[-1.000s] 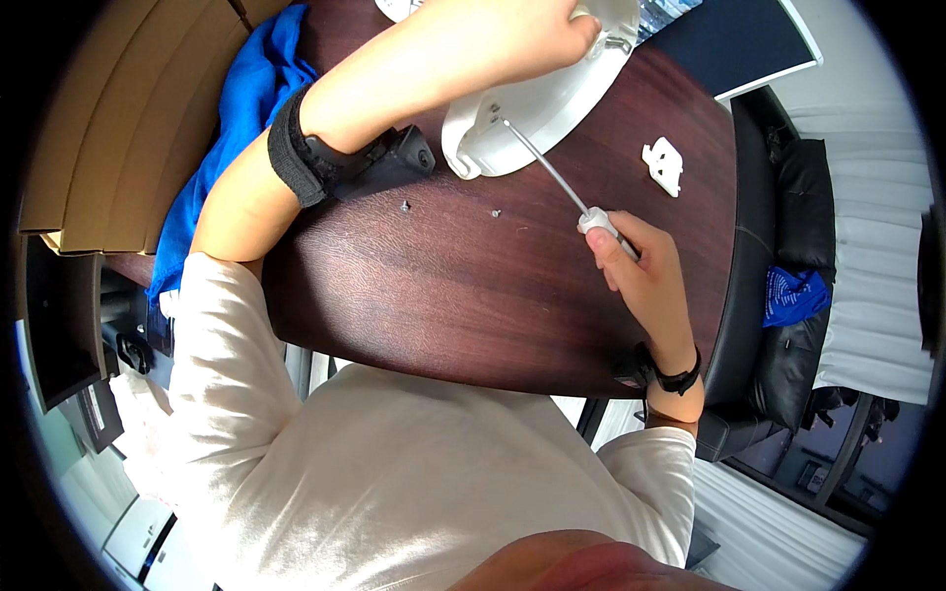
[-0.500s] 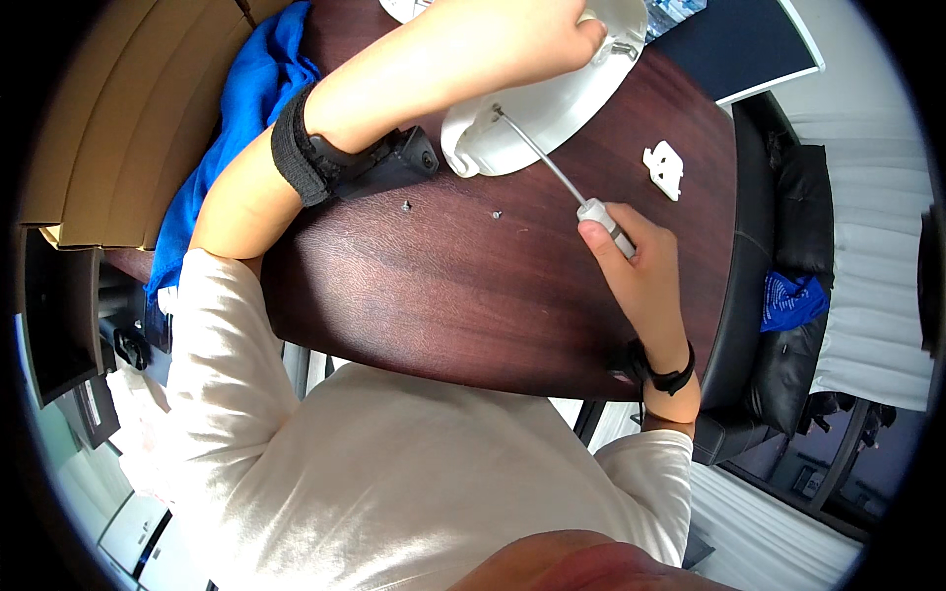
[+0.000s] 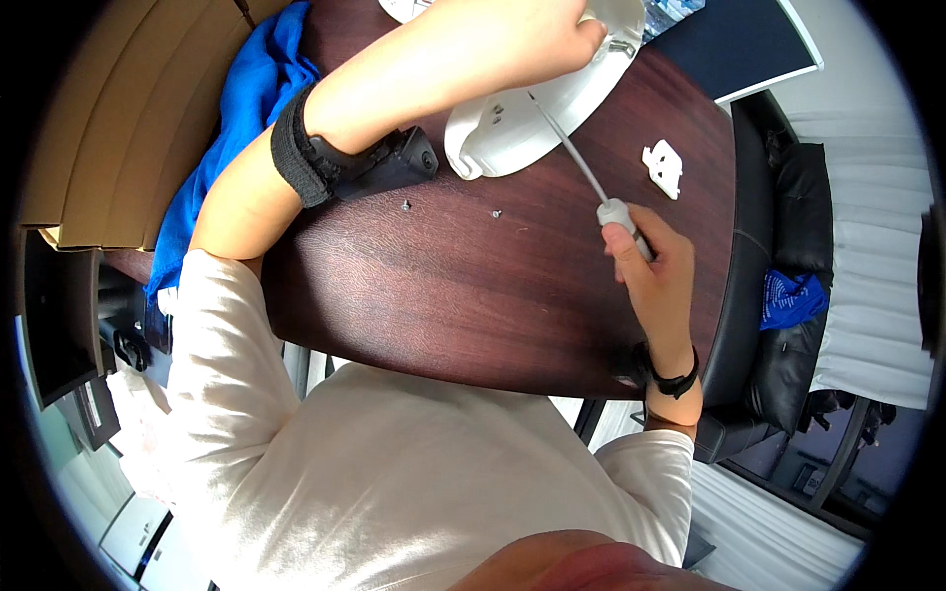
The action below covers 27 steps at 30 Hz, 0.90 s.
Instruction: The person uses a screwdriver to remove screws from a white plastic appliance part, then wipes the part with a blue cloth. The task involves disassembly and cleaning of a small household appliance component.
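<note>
A curved white plastic shell point(image 3: 485, 148) rests on the table at the top, its hollow inside facing me. My left hand point(image 3: 552, 37) reaches across and is closed on it, though the arm hides part of the grip. My right hand point(image 3: 662, 264) holds a screwdriver point(image 3: 575, 156) by its pale handle. The shaft points up and left into the shell, with the tip away from the two small holes in its wall. Two small screws, one on the left point(image 3: 405, 205) and one on the right point(image 3: 497, 214), lie on the table in front of the shell.
A small white plastic bracket point(image 3: 665, 169) lies on the dark wooden table point(image 3: 443, 305) at right. Blue cloth point(image 3: 261, 84) and a cardboard box point(image 3: 128, 118) border the left side. A clear plastic item point(image 3: 672, 15) sits at the back; a black sofa point(image 3: 800, 217) stands to the right.
The screwdriver tip has come off the hole in the shell's wall. My right hand has drawn back slightly to the right with the screwdriver. The left hand stays in place.
</note>
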Tool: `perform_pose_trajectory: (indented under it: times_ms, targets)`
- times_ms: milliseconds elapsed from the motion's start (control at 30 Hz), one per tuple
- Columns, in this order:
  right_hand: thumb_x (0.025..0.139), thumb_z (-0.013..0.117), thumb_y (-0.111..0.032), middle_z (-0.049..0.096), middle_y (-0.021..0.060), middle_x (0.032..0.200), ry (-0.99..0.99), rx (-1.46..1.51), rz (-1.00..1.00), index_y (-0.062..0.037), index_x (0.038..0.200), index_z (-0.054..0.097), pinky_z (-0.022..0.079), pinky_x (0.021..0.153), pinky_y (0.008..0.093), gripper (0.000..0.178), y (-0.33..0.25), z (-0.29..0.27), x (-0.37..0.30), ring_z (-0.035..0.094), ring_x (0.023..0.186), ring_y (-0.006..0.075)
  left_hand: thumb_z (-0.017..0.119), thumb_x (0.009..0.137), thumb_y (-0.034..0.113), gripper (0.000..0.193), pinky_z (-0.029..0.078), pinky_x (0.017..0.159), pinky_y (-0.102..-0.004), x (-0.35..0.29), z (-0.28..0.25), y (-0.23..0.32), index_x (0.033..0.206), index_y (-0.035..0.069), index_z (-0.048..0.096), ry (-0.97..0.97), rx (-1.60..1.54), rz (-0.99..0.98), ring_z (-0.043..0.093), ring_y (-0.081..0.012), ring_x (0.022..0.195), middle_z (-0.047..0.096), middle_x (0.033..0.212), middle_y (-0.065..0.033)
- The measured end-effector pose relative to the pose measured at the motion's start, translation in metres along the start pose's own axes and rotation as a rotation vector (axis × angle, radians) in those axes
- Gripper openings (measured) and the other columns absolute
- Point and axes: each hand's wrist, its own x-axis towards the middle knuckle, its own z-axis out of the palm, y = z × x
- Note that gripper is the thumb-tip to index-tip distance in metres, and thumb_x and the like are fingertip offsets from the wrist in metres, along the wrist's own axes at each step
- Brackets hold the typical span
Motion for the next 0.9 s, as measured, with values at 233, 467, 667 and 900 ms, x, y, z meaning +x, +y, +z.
perform_pose_trajectory:
  times_ms: [233,467,667,900]
  targets:
    - [0.1,0.052,-0.028,0.055,-0.002,0.063,-0.32,0.36,0.309,0.0,0.094,0.067,0.033,0.045,0.0205,0.032,0.002,0.008,-0.001,0.045,0.048,0.003,0.053,0.089,0.014,0.028,0.051,0.074,-0.0484,0.001,0.001,-0.001,0.104,-0.01,0.049,-0.004,-0.024,0.001,0.063,-0.0458,0.08,0.063,0.081,-0.0314]
    - [0.099,0.055,-0.029,0.055,0.0003,0.063,-0.279,0.233,0.25,-0.0024,0.092,0.065,0.036,0.047,0.0231,0.029,0.006,0.011,0.0,0.048,0.049,0.0059,0.053,0.089,0.015,0.03,0.051,0.074,-0.048,0.0,-0.001,0.004,0.107,-0.009,0.05,-0.026,-0.017,-0.027,0.064,-0.0452,0.08,0.063,0.081,-0.0309]
    - [0.086,0.071,-0.031,0.06,0.0052,0.073,0.124,-0.449,-0.249,-0.0091,0.093,0.067,0.046,0.055,0.0331,0.023,-0.006,0.012,0.0,0.059,0.061,0.0224,0.054,0.089,0.014,0.031,0.051,0.075,-0.0483,0.0,0.0,0.004,0.109,-0.009,0.049,-0.01,-0.019,0.0,0.064,-0.0454,0.08,0.063,0.08,-0.0306]
    - [0.074,0.08,-0.031,0.061,0.0046,0.078,0.232,-0.649,-0.301,-0.0101,0.095,0.069,0.047,0.058,0.0344,0.031,-0.024,-0.008,0.005,0.061,0.066,0.0239,0.054,0.089,0.014,0.032,0.051,0.077,-0.0481,-0.001,0.0,0.003,0.111,-0.009,0.05,-0.006,-0.012,-0.006,0.064,-0.0454,0.084,0.063,0.083,-0.0315]
